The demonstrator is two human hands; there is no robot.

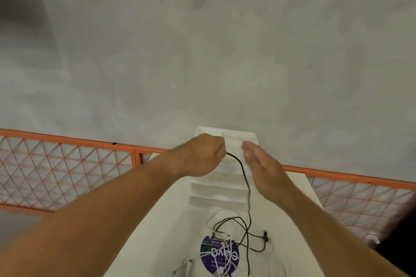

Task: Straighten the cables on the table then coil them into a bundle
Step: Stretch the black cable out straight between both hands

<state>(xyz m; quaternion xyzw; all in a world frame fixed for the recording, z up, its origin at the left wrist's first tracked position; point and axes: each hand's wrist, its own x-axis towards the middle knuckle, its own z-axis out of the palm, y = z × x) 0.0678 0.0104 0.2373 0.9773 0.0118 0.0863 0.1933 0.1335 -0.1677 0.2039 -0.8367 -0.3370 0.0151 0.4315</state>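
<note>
A thin black cable (245, 177) runs up from a loose tangle on the white table (157, 231) into my left hand (202, 155), which grips its end in a closed fist, raised above the table. My right hand (263, 164) hovers just right of the cable with fingers straight and together, holding nothing. The tangle of black cable (236, 231) loops near the table's near end, with a small black connector (266, 236) at its right. Thin white cables (216, 261) lie mixed with it over a round purple sticker (219, 256).
A white slatted panel (225, 184) rises at the table's far end. An orange metal railing with diamond mesh (67, 168) crosses behind the table on both sides. Beyond it is a grey concrete surface (202, 51).
</note>
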